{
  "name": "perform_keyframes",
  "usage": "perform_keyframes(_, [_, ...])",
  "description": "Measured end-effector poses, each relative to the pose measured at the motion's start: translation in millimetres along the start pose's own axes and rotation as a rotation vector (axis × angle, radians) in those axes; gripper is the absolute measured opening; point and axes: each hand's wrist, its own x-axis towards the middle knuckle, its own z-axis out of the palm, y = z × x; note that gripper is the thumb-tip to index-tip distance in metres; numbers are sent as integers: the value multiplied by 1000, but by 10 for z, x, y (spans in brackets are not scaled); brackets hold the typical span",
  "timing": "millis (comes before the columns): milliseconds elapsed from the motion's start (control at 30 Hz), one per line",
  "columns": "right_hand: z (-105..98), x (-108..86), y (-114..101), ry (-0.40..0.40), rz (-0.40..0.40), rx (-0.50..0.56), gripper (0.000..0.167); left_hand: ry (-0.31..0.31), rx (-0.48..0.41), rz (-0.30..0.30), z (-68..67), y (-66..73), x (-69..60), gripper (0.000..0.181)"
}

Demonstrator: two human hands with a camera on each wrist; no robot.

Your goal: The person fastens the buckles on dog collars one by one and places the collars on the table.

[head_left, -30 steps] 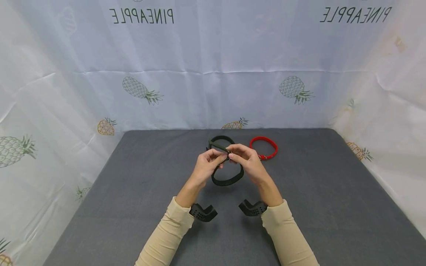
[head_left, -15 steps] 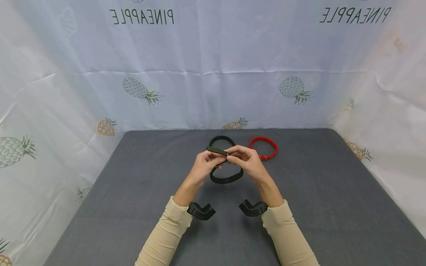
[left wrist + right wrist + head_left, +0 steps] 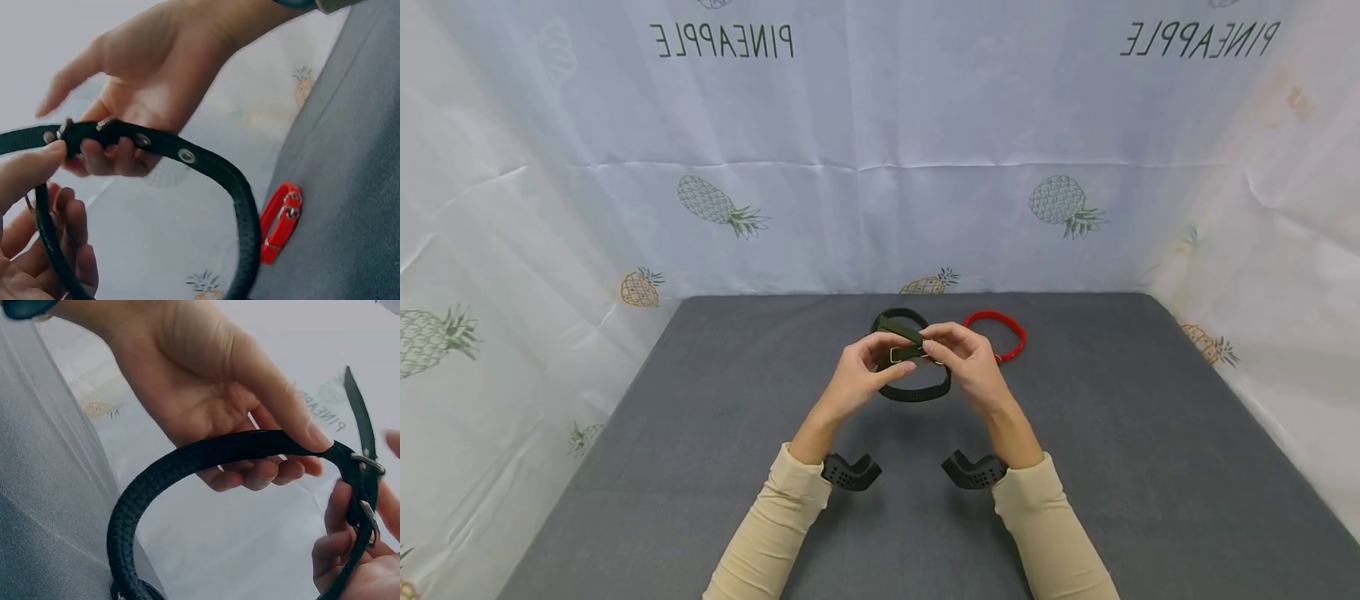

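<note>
Both hands hold a dark green pet collar (image 3: pixel 916 394), formed into a loop above the table. My left hand (image 3: pixel 857 371) has it between thumb and fingers, the thumb lying along the strap in the right wrist view. My right hand (image 3: pixel 973 367) grips it by the hardware, thumb and index finger close together. A metal buckle (image 3: pixel 370 522) and the pointed strap tail (image 3: pixel 359 412) show between the hands. Metal eyelets (image 3: pixel 187 155) line the strap. The fingers partly hide how the tail runs through the buckle.
On the grey table (image 3: pixel 715 433) behind the hands lies a second dark collar (image 3: pixel 898 311), partly covered by them. A red collar (image 3: pixel 1017 337) with metal fittings lies to its right. A pineapple-print curtain (image 3: pixel 850 125) surrounds the table.
The left thumb and fingers have spread from a tight pinch, and the buckle between the hands has come into sight. The hanging part of the loop has risen slightly.
</note>
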Motion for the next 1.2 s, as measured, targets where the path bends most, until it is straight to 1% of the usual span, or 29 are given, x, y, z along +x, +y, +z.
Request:
perform_keyframes(133, [25, 4, -16, 74, 48, 16, 23, 11, 5, 40, 13, -21, 6, 29])
perform_keyframes(200, [38, 8, -20, 97, 64, 17, 23, 15, 4, 55, 21, -21, 6, 28])
perform_keyframes(300, [51, 6, -28, 108, 64, 17, 23, 21, -2, 64, 32, -12, 0, 27])
perform_keyframes(533, [40, -10, -31, 77, 37, 37, 24, 41, -9, 66, 36, -7, -6, 27])
perform_keyframes(700, [22, -19, -35, 22, 13, 49, 25, 51, -4, 90, 35, -16, 3, 25])
perform_keyframes(800, [21, -13, -43, 16, 19, 57, 25, 52, -6, 96, 32, -19, 5, 26])
perform_keyframes(933, [38, 2, -70, 71, 64, 72, 25, 54, -11, 91, 26, -24, 5, 32])
perform_keyframes(1067, [62, 17, -103, 136, 114, 91, 25, 72, -3, 78, 12, -14, 4, 36])
perform_keyframes(1200, [69, 19, -127, 150, 131, 77, 25, 78, 12, 64, 5, -8, 8, 32])
